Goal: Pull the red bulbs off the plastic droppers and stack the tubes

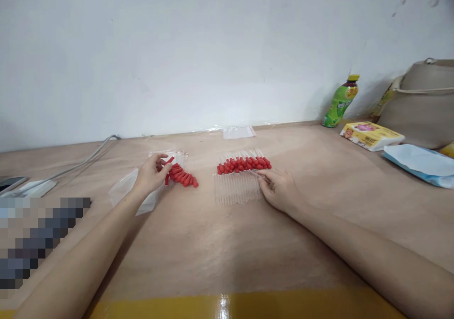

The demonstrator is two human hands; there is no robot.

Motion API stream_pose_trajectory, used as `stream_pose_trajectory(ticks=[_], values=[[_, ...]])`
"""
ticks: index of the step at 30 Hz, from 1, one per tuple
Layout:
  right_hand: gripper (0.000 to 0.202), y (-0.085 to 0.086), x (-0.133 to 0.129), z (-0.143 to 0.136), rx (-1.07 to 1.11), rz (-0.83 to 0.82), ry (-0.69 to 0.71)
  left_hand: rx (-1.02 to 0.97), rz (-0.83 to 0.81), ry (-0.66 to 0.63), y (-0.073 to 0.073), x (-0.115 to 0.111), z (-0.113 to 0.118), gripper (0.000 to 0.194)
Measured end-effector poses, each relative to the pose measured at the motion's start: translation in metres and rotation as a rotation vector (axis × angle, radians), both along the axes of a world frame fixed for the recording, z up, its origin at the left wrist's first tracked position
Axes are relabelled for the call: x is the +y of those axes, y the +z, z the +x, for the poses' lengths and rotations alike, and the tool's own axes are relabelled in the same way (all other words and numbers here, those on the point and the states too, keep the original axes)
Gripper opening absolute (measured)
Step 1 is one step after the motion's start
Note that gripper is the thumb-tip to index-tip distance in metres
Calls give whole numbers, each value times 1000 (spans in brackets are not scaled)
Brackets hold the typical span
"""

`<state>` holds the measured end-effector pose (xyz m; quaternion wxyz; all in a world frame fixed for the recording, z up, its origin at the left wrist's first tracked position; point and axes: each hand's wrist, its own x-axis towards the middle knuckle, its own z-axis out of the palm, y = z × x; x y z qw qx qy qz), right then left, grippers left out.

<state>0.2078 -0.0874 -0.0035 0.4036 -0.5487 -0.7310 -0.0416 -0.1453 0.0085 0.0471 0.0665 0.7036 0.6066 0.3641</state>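
Observation:
My left hand point(155, 171) is closed at the fingertips on a red rubber bulb point(170, 160), over the left end of a row of loose red rubber bulbs point(182, 176). Clear plastic bags point(122, 186) lie under and beside that hand. To the right, several clear droppers with red bulbs point(244, 164) lie side by side, their thin tubes pointing away. In front of them is a row of bare clear dropper tubes point(236, 190). My right hand point(278, 186) pinches a thin clear dropper tube point(264, 177) at the right end of these rows; the fingers partly hide it.
A small clear bag point(239, 133) lies by the wall. At the right stand a green drink bottle point(341, 101), a yellow tissue pack point(371, 136), a blue-and-white packet point(420, 164) and a beige bag point(422, 104). A grey cable point(85, 158) and a phone point(14, 184) lie at the left.

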Motion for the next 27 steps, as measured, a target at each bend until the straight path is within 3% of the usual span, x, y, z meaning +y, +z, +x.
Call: stream_pose_trajectory(ticks=[9, 15, 18, 22, 24, 27], values=[[31, 4, -3, -11, -185, -96, -134, 47, -64, 8, -3, 4, -2, 33], [29, 13, -10, -20, -302, -200, -139, 168, 232, 70, 4, -13, 18, 28], [29, 14, -11, -21, -294, -217, -90, 230, 324, -94, 4, -29, 43, 20], [29, 10, -9, -18, -227, -143, -34, 347, 309, -378, -2, -44, 82, 16], [28, 6, -8, -16, -187, -94, -27, 371, 275, -442, -4, -43, 99, 18], [26, 3, -6, -15, -154, -63, -23, 350, 247, -441, -5, -32, 121, 20]])
